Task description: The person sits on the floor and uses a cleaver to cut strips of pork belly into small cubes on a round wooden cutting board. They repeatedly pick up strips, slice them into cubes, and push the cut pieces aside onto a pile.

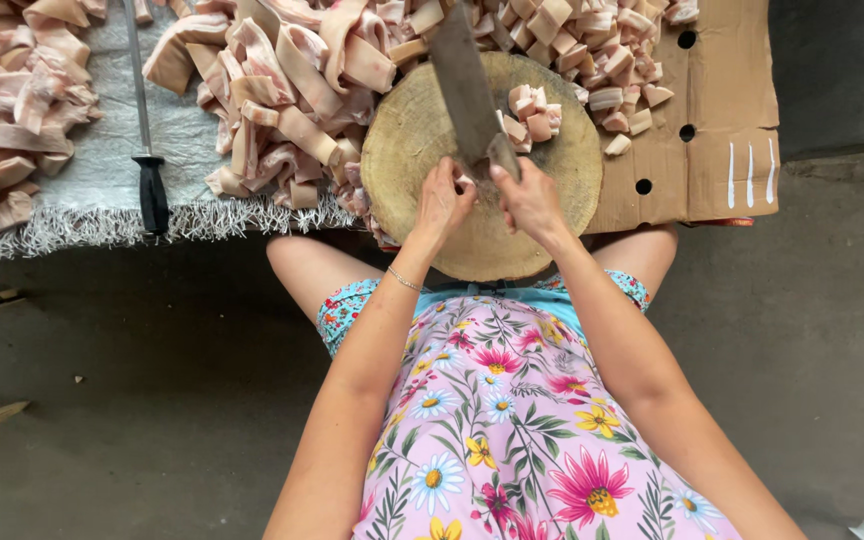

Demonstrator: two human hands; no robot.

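The right hand (529, 196) is wrapped around the handle of a broad, dull-grey steel cleaver (464, 85), fingers curled tight on the grip; its blade runs away toward twelve o'clock across a round, pale wooden chopping block (422, 130) cut from a log. The left hand (440, 203) sits just beside it at nine o'clock, fingertips pinched narrowly on a small pale piece of meat (465, 182) that lies against the base of the blade. At one o'clock on the block, right of the blade, rests a small cluster of pink-and-white cubed pork pieces (530, 112). Beyond the block's rim, from ten to twelve o'clock, lies a heap of long pink-and-cream pork strips (282, 80), and at one to two o'clock a larger pile of cut cubes (592, 45) spreads over a sheet of brown cardboard with round holes (722, 110). Far out at ten o'clock a black-handled sharpening steel (145, 120) lies on a grey woven mat with a frayed white fringe (102, 190), with another heap of strips (12, 100) beside it.
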